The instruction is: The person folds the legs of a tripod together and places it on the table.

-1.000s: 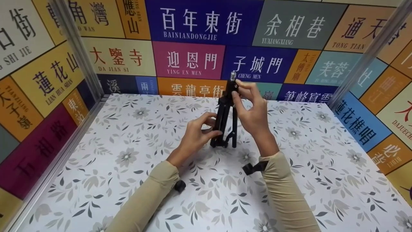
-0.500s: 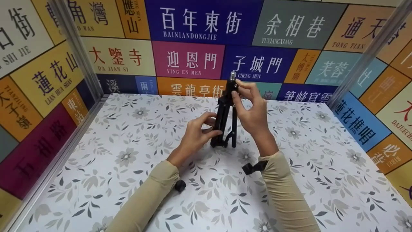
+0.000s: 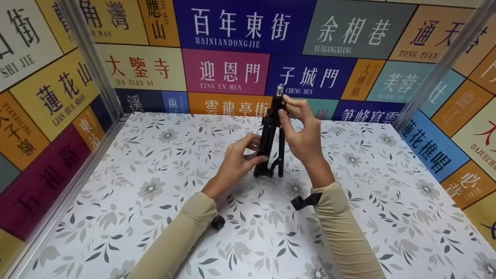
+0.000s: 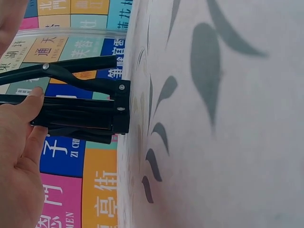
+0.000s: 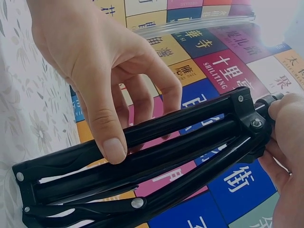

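Note:
A black folding tripod (image 3: 266,141) with a silver screw stud (image 3: 279,90) on top stands tilted slightly over the table, its legs mostly folded together. My left hand (image 3: 237,159) holds it low down, thumb and fingers around one leg. Up at the neck, below the stud, my right hand (image 3: 304,133) pinches the tripod between thumb and forefinger. In the right wrist view, metal rivets and a leg brace show along the tripod (image 5: 190,139). The left wrist view has the lower bracket (image 4: 121,107) close over the tabletop, with one leg splayed slightly away.
The table (image 3: 155,232) is covered with white leaf-and-flower patterned sheeting. Colourful panels (image 3: 228,71) with printed characters wall in the back and both sides, with clear strips at the corners. Small black devices (image 3: 304,202) sit at both wrists.

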Demonstrator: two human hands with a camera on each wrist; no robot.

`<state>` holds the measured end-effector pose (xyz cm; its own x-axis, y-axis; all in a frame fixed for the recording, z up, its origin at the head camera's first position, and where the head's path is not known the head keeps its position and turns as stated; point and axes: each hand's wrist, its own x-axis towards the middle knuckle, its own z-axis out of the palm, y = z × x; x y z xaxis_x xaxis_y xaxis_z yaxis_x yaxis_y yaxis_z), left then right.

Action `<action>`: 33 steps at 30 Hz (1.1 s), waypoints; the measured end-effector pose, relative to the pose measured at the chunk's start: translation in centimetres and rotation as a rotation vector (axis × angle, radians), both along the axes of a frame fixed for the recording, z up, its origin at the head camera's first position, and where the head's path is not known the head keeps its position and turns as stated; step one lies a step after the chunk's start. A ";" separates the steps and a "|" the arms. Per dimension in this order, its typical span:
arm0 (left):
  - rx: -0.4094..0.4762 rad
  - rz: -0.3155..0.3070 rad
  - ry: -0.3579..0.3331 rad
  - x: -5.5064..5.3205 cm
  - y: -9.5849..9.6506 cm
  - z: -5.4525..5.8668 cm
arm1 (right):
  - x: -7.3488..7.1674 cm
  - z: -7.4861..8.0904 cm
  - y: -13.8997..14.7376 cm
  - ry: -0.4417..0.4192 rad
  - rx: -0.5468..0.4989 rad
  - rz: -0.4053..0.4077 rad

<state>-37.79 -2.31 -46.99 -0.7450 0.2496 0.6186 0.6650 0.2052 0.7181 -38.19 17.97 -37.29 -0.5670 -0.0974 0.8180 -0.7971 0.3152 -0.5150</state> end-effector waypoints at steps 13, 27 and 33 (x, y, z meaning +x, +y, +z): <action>0.025 -0.018 -0.006 0.0 -0.1 0.0 | 1.5 0.8 -1.0 0.014 0.009 -0.035; 0.011 -0.008 -0.021 -0.1 -0.2 -0.3 | -0.5 -1.9 2.0 -0.209 0.038 0.140; 0.020 -0.029 -0.041 -0.1 0.0 -0.1 | -0.6 -3.7 3.6 -0.309 0.072 0.170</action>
